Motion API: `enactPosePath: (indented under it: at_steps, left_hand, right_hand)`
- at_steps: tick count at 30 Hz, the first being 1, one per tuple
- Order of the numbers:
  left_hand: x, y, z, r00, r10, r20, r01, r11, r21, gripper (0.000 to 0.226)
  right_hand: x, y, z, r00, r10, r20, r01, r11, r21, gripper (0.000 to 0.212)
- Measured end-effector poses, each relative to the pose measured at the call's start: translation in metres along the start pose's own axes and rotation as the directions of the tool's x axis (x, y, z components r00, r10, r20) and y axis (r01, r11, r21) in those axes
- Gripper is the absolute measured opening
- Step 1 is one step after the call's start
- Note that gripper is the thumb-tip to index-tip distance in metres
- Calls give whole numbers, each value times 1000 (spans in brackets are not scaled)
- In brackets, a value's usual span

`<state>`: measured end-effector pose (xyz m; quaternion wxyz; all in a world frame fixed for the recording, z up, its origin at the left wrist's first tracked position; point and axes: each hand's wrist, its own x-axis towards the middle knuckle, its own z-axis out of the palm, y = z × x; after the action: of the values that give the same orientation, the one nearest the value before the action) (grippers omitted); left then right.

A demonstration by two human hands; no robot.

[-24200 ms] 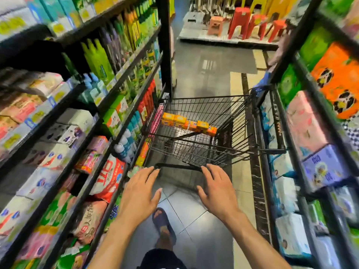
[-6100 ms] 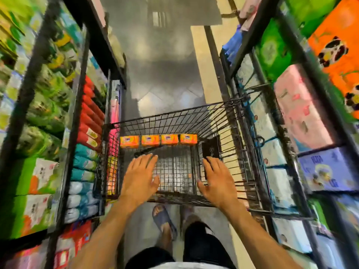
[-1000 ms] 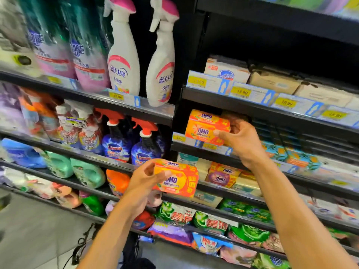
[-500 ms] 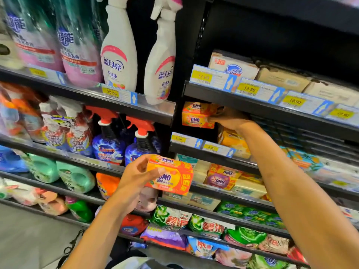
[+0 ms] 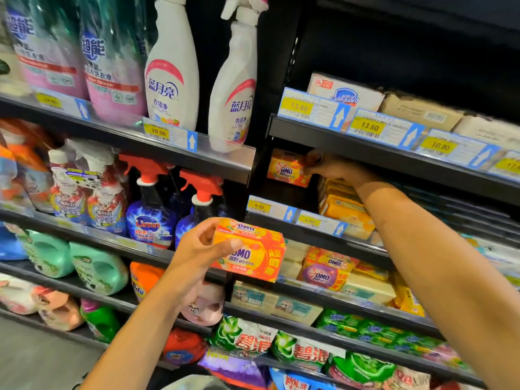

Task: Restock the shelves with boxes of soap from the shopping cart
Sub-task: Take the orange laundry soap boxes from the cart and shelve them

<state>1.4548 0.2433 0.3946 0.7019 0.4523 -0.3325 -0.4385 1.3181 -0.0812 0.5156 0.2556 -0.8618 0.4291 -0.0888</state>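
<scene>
My left hand (image 5: 197, 250) grips an orange OMO soap box (image 5: 254, 253) in front of the shelves, at about mid height. My right hand (image 5: 334, 167) reaches deep into a dark shelf (image 5: 306, 232) under the price rail and holds a second orange OMO soap box (image 5: 285, 170) at that shelf's left end. Yellow soap packs (image 5: 347, 209) sit just right of it on the same shelf. The shopping cart is out of view.
White spray bottles (image 5: 171, 71) and pink detergent pouches (image 5: 109, 66) stand on the upper left shelf. Blue trigger sprayers (image 5: 152, 218) fill the shelf below. Safeguard soap boxes (image 5: 346, 94) sit above my right hand. OMO packs (image 5: 326, 268) and green Ariel bags (image 5: 244, 336) lie lower.
My right hand has pushed its soap box further back into the shelf, towards the left end. My left hand keeps its box in about the same place.
</scene>
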Motion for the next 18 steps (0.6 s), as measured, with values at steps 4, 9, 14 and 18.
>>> enactPosePath:
  at_steps: [4,9,14,18]
  left_hand:
    - [3,-4,1,999,40,-15,-40,999,-6,54]
    - [4,-3,6,997,76,-13,-76,997,15,46]
    - [6,6,19,996,90,3,-90,996,15,44]
    - [11,14,30,996,81,26,-81,997,-4,54]
  right_hand:
    - [12,9,-1,1000,2,-11,-2,996,-87,48]
    - [-12,2,-4,999,-38,-37,31,987,-155,63]
    - [-72,-2,2,977,-196,-84,180,970,-163,62]
    - [-137,-19,15,919,-392,-47,395,914,92,58]
